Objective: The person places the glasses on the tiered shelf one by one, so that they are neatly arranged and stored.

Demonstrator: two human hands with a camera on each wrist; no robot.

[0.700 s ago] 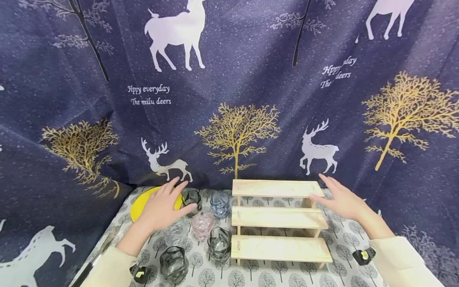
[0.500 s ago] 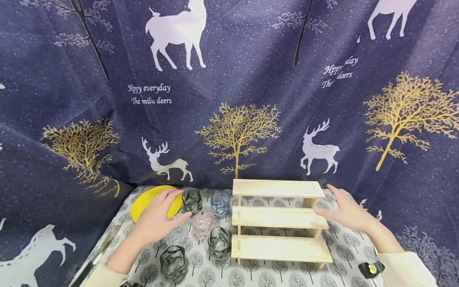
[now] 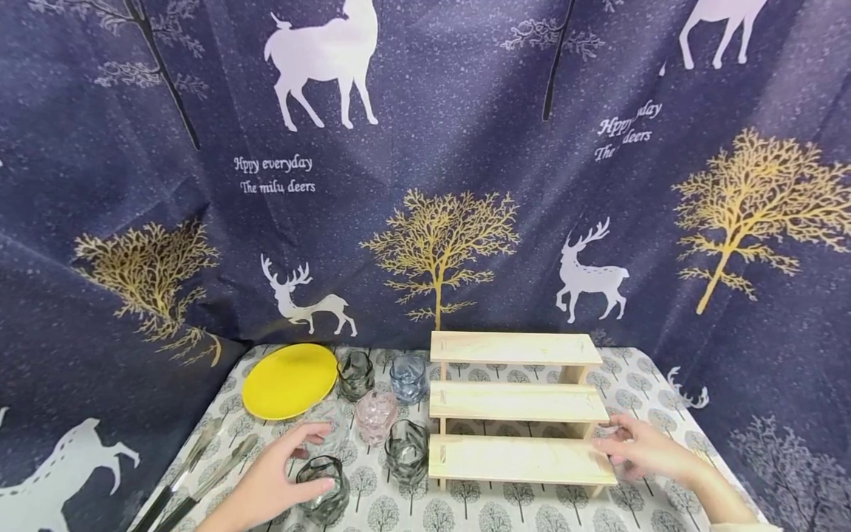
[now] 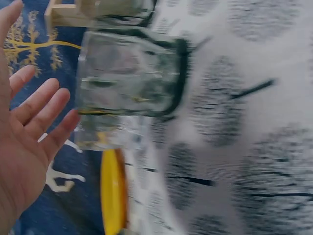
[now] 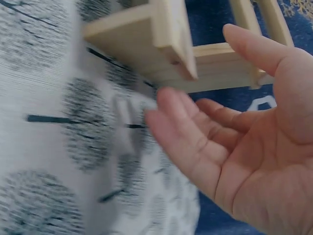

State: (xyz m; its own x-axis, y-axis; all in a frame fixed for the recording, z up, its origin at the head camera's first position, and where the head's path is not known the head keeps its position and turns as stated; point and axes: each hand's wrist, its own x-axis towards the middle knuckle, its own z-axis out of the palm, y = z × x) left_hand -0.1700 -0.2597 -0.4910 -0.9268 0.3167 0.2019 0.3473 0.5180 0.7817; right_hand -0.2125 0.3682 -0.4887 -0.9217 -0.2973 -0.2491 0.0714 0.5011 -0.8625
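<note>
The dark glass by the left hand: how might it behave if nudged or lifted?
The dark glass is probably rigid and perhaps slippery, as its see-through walls look shiny. If it is real glass, a knock could chip it. Its squat, upright shape suggests it would sooner slide on the patterned cloth than tip.

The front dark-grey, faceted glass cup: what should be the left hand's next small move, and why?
Probably, the left hand should lower slightly around the front dark-grey, faceted glass cup: in the left wrist view, the fingers are extended near its rim, not yet curled around it.
</note>
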